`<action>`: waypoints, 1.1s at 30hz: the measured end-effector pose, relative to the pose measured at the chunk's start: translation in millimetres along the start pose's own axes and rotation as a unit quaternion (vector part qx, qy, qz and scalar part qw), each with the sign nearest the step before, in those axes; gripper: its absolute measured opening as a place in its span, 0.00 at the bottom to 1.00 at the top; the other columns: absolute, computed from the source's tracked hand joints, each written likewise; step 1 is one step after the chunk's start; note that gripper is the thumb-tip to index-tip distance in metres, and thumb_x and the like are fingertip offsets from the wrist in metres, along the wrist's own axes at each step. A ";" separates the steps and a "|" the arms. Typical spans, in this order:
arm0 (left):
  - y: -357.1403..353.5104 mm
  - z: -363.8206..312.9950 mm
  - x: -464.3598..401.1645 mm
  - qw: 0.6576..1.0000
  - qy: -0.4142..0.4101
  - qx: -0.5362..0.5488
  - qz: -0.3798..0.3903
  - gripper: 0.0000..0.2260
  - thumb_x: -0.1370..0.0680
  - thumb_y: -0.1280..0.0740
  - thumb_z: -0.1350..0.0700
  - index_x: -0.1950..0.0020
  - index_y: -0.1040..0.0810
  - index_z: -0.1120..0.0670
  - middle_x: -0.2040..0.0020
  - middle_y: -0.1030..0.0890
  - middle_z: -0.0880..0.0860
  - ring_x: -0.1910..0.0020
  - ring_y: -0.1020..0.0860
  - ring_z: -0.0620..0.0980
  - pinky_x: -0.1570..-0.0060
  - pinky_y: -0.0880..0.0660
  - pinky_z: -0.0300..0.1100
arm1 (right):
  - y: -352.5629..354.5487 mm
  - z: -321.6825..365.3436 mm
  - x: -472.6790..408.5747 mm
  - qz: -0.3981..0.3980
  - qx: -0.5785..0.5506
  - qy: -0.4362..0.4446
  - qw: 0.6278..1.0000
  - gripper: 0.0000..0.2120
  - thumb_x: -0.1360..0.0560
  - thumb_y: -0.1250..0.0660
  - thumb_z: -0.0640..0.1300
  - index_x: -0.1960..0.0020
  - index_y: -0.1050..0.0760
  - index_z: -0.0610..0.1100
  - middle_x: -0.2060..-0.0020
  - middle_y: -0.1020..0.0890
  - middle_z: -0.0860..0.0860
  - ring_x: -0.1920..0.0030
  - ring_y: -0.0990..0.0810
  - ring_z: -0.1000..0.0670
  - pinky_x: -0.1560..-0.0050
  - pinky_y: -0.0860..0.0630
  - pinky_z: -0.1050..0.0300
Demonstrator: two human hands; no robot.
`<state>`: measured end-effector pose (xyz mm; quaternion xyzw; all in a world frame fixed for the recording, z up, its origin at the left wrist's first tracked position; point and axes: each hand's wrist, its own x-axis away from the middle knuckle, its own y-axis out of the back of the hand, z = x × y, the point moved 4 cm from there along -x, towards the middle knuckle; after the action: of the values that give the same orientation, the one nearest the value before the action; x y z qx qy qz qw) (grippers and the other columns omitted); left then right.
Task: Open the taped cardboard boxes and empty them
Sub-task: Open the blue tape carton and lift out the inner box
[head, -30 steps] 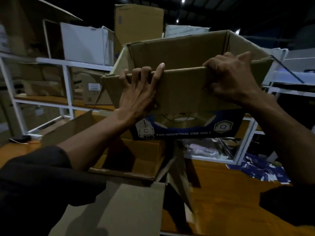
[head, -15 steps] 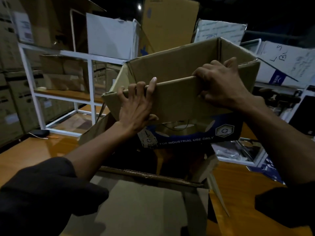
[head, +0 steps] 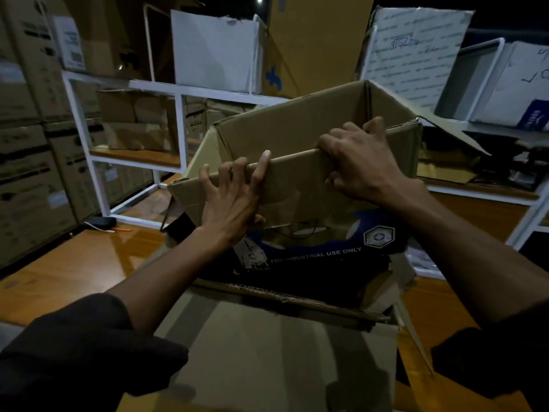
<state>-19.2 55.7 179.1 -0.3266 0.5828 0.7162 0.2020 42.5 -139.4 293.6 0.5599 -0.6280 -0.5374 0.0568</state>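
Note:
I hold an open brown cardboard box point(head: 297, 129) in the air, its top turned towards me and its blue print reading "FOR INDUSTRIAL USE ONLY". My left hand point(head: 234, 200) grips the near flap, fingers hooked over its edge and thumb under it. My right hand point(head: 362, 168) grips the same flap further right, fingers curled over the edge. What I can see of the inside shows only bare walls. Right below it stands a second open cardboard box point(head: 297, 297), its near flap point(head: 267, 352) folded out towards me and its inside dark.
The boxes are over a glossy wooden table point(head: 74, 263). A white metal shelf rack point(head: 178, 120) with cartons stands behind, stacked cartons point(head: 26, 173) on the left, more shelves and white boxes point(head: 416, 55) at right. A small dark object point(head: 102, 223) lies at the table's far left.
The held box has come down a little and now hangs right over the lower box. My view has swung so that the left shelves and cartons show more. Both grips are unchanged.

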 end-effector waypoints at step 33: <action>-30.8 83.5 43.4 0.994 -0.090 -0.002 -0.067 0.63 0.37 0.23 0.31 0.18 0.63 0.48 0.19 0.56 0.61 0.21 0.54 0.69 0.34 0.54 0.80 | -24.3 106.6 -25.8 0.008 -0.033 -0.078 0.996 0.22 0.30 0.27 0.48 0.37 0.26 0.49 0.48 0.21 0.50 0.45 0.27 0.47 0.45 0.42 0.48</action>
<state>-48.6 139.8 135.9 -0.2992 0.5378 0.7287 0.3005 -4.1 -49.5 245.1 0.5087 -0.6171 -0.5996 0.0301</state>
